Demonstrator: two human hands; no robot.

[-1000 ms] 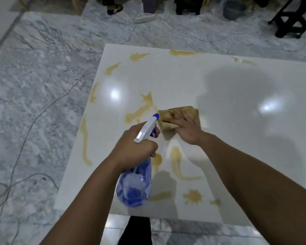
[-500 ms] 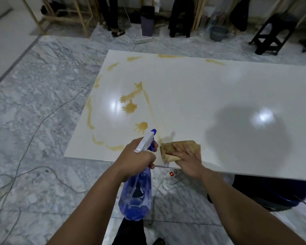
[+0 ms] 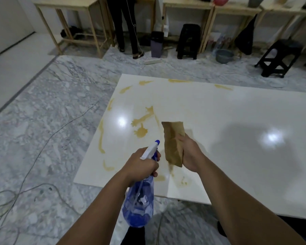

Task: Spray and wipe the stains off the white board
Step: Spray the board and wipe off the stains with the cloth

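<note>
The white board [image 3: 228, 112] lies flat and glossy ahead of me, with yellow-brown stains [image 3: 141, 121] spread over its left part and along its far edge. My left hand [image 3: 141, 165] grips the neck of a blue spray bottle [image 3: 139, 204], its white nozzle pointing toward the board. My right hand [image 3: 189, 154] holds a brown stained cloth [image 3: 173, 140] lifted off the board, hanging upright above the near left corner. Faint smears [image 3: 182, 181] mark the board beneath the cloth.
Marble floor [image 3: 51, 121] with thin cables [image 3: 48, 138] lies to the left. At the back stand wooden tables [image 3: 69, 7], a person's legs [image 3: 125, 29], a purple bin [image 3: 156, 44], black stools [image 3: 279, 57] and a grey basin [image 3: 223, 55].
My right hand has lifted the cloth off the board's near edge, after wiping toward me. My head has tilted up, showing more of the room. The left hand keeps the bottle.
</note>
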